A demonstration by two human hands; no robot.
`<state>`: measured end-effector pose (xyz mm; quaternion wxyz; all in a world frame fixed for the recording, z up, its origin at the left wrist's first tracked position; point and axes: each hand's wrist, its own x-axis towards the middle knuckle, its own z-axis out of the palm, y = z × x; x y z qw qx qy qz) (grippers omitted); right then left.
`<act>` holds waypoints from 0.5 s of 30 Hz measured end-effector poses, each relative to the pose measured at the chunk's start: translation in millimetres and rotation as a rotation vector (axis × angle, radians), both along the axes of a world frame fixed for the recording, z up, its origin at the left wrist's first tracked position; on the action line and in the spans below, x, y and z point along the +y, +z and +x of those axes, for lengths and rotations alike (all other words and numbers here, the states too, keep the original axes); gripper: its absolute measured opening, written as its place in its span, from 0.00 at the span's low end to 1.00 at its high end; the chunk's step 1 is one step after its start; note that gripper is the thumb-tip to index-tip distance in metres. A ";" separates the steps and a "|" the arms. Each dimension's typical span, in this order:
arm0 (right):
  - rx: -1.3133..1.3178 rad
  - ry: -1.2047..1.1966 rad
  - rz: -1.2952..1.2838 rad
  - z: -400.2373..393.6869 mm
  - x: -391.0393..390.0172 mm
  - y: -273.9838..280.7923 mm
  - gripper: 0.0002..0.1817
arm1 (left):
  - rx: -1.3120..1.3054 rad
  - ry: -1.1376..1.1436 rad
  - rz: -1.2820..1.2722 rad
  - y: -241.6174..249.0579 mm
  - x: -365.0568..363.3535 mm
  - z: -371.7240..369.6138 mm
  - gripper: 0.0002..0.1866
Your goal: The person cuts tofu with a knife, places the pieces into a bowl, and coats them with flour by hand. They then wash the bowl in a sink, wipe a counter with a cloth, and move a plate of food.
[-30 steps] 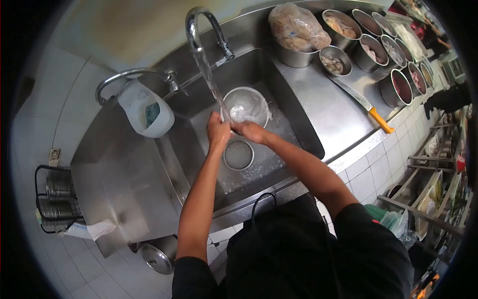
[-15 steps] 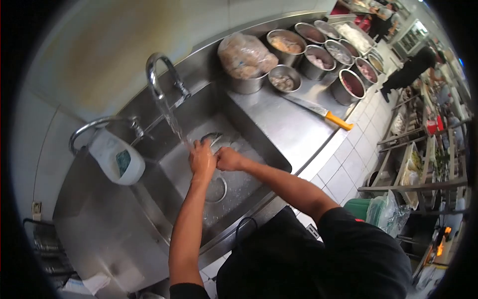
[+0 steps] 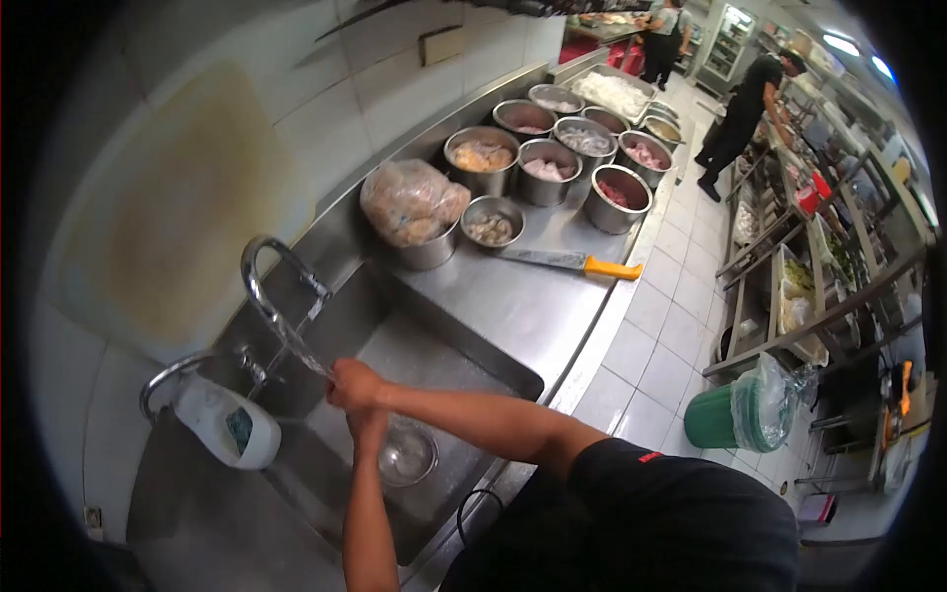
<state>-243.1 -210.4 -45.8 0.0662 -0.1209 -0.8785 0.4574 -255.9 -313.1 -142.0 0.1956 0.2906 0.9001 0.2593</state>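
Observation:
My right hand (image 3: 357, 384) is closed over my left hand (image 3: 366, 422) below the curved chrome faucet (image 3: 258, 281). A stream of water (image 3: 304, 350) runs from the spout onto them. My right fingers are curled in, and whatever may be between the palms is hidden. The left fingers are mostly covered by the right hand. Both hands are above the steel sink basin (image 3: 434, 345). Below them is the round metal drain (image 3: 407, 454).
A second faucet (image 3: 182, 370) holds a cut white plastic container (image 3: 237, 424) with a green scouring pad. On the counter lie a yellow-handled knife (image 3: 567, 260), a bagged bundle of meat (image 3: 412, 202) and several steel pots (image 3: 483, 163). A green bin (image 3: 720, 419) stands right; two people work beyond.
My hands have come closer together, the right now over the left. The dark curved thing beside them is out of sight. My view has tilted up, showing more counter and aisle.

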 end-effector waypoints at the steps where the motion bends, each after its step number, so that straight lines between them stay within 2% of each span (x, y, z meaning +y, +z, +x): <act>1: 0.098 0.000 0.089 0.2 0.3 4.9 0.07 | -0.066 0.024 0.240 -7.0 -7.7 -4.0 0.25; 2: 0.190 -0.006 0.181 3.6 0.6 8.0 0.07 | -0.144 0.040 0.478 -10.8 0.1 -5.8 0.27; 3: 0.222 0.019 0.234 6.4 0.7 10.7 0.07 | -0.430 0.141 0.539 19.4 10.4 0.5 0.31; 4: 0.253 0.048 0.286 10.4 0.0 15.1 0.06 | -0.535 0.177 0.571 30.6 13.8 0.6 0.31; 6: 0.195 -0.251 0.283 23.4 -16.3 25.9 0.05 | -0.600 0.177 0.572 41.5 21.3 -3.0 0.31; 7: 0.166 -0.395 0.275 27.1 -20.3 33.8 0.05 | -0.565 0.140 0.555 45.6 27.0 -4.5 0.31; 10: 0.323 -0.429 0.168 40.5 -12.6 54.2 0.05 | -0.405 0.013 0.482 50.9 38.8 -7.8 0.31; 13: 0.064 0.039 0.104 45.5 24.6 74.7 0.08 | -0.168 -0.113 0.410 44.8 50.5 -13.0 0.31; 14: 0.085 0.057 0.178 41.6 26.1 69.8 0.07 | -0.099 -0.135 0.395 44.4 51.1 -10.3 0.32; 15: 0.223 -0.148 0.203 39.6 18.4 58.8 0.08 | -0.052 -0.134 0.377 40.6 45.6 -10.4 0.32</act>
